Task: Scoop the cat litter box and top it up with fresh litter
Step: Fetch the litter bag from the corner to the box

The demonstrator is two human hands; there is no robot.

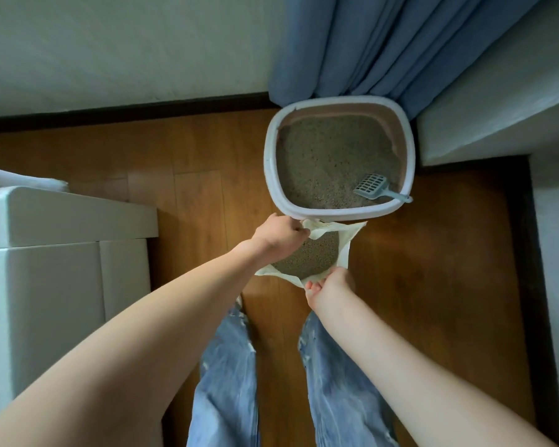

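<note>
The litter box (338,159) sits on the wooden floor (433,253) against the curtain (384,43), grey litter inside (scoop (373,187) at its near right corner). Left hand (279,233) and right hand (328,290) each pinch the open litter bag (346,250) just before it.

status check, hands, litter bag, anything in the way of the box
Left hand and right hand both gripping the open litter bag rim. Bag upright at the litter box, not pouring. Scoop lying in the box's near right corner.
</note>
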